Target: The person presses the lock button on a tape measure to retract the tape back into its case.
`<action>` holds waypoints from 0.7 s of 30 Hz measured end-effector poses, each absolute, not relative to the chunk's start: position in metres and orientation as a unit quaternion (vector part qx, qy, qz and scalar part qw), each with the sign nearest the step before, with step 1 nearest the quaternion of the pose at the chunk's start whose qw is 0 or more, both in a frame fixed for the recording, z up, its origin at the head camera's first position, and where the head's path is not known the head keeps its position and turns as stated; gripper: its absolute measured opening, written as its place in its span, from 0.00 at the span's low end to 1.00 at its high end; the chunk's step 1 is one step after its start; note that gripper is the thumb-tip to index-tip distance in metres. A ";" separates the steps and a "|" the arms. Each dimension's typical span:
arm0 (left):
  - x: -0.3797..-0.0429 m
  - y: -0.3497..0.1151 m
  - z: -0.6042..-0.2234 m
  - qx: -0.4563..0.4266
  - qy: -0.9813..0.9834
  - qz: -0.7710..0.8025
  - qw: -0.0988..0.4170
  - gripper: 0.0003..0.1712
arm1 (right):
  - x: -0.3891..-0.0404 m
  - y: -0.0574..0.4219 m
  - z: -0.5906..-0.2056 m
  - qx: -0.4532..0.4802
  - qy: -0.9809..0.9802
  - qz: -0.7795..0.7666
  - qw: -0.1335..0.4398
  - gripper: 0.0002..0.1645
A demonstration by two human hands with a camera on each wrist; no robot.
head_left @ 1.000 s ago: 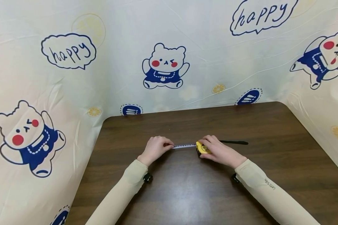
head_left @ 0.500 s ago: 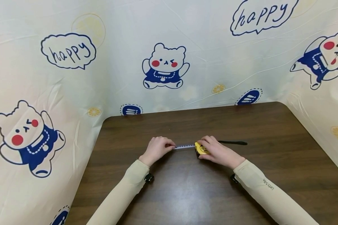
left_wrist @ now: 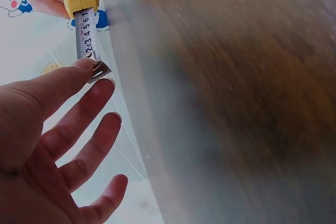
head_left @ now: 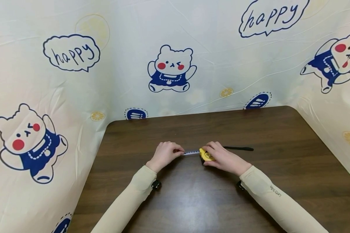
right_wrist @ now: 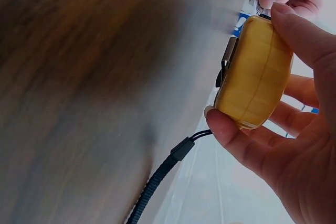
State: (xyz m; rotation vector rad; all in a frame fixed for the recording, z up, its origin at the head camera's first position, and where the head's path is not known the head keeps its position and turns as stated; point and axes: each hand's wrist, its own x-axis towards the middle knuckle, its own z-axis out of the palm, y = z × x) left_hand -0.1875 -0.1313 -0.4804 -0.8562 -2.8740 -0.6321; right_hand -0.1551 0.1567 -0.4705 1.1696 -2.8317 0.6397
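A yellow tape measure is in my right hand, whose thumb and fingers grip the sides of its case. A short stretch of white blade runs from the case to my left hand. My left thumb and index finger pinch the blade's end at its metal hook; the other fingers are spread apart. In the left wrist view low numbers show on the blade, up to about 7 at the case mouth. From the case's rear, a black wrist strap trails over the table.
Both hands are over the middle of a brown wooden table. A pale curtain printed with bears and "happy" bubbles surrounds its back and sides. Each wrist wears a small black camera, as on the left.
My hands have come closer together: the left moved slightly right, the right moved slightly left with the tape measure. The exposed blade is shorter, and the strap shifted left.
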 end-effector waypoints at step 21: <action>-0.186 -0.119 -0.481 -0.288 -0.933 -0.215 0.033 0.04 | -0.154 0.150 -0.470 0.388 -0.897 0.210 0.011 0.32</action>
